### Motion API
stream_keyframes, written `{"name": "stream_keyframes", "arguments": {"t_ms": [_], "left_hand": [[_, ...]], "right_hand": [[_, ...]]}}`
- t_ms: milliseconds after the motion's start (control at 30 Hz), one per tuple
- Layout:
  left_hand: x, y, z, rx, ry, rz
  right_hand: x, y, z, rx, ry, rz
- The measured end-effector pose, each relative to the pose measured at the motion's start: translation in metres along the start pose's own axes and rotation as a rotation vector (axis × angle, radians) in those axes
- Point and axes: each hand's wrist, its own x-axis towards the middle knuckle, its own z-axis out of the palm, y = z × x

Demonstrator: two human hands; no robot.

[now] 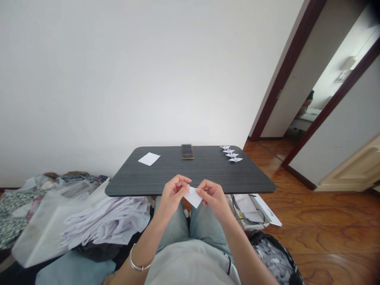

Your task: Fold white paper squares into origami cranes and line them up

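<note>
Between my two hands is a small folded piece of white paper (193, 197), held just off the near edge of the dark table, above my lap. My left hand (175, 190) pinches its left corner between thumb and fingers. On the other side, my right hand (211, 194) grips the upper right corner, thumb on top. Several white paper cranes (233, 154) stand in a row at the table's far right. A flat white sheet of paper (149, 158) lies at the far left of the tabletop.
A phone (187, 151) rests at the back middle of the dark table (142, 178), against the wall. Left of it are piled clothes (109, 217). To the right below stand a box with cables (247, 211) and a black-lined bin (274, 257) full of paper scraps.
</note>
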Motion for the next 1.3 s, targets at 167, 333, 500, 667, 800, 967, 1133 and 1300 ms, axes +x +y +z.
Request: {"name": "stream_keyframes", "arguments": {"t_ms": [167, 333, 500, 667, 800, 967, 1133, 1300], "left_hand": [[0.0001, -0.0001, -0.0014, 0.003, -0.009, -0.008], [-0.0012, 0.0032, -0.0027, 0.042, -0.057, -0.019], [-0.0019, 0.0066, -0.0026, 0.063, -0.038, -0.031], [-0.0025, 0.0063, -0.0019, 0.001, -0.007, 0.025], [-0.003, 0.0056, -0.0015, -0.023, -0.024, 0.035], [-0.003, 0.0049, -0.0027, 0.051, -0.065, 0.014], [-0.0046, 0.0059, -0.0043, 0.068, -0.09, 0.004], [-0.0047, 0.0066, -0.0037, 0.073, -0.068, -0.02]], "right_hand": [[0.0004, 0.0013, -0.0011, -0.002, 0.014, 0.001], [0.0009, 0.002, -0.0015, 0.013, 0.025, 0.018], [0.0013, 0.0031, -0.0015, 0.019, 0.023, 0.022], [0.0011, 0.002, -0.0008, 0.021, 0.028, 0.0], [0.0005, 0.001, -0.0007, 0.007, 0.041, -0.007], [0.0006, 0.002, -0.0014, 0.001, 0.047, 0.001], [-0.0001, 0.0007, -0.0019, -0.009, 0.074, -0.007], [-0.001, -0.0012, -0.0016, -0.003, 0.077, -0.001]]}}
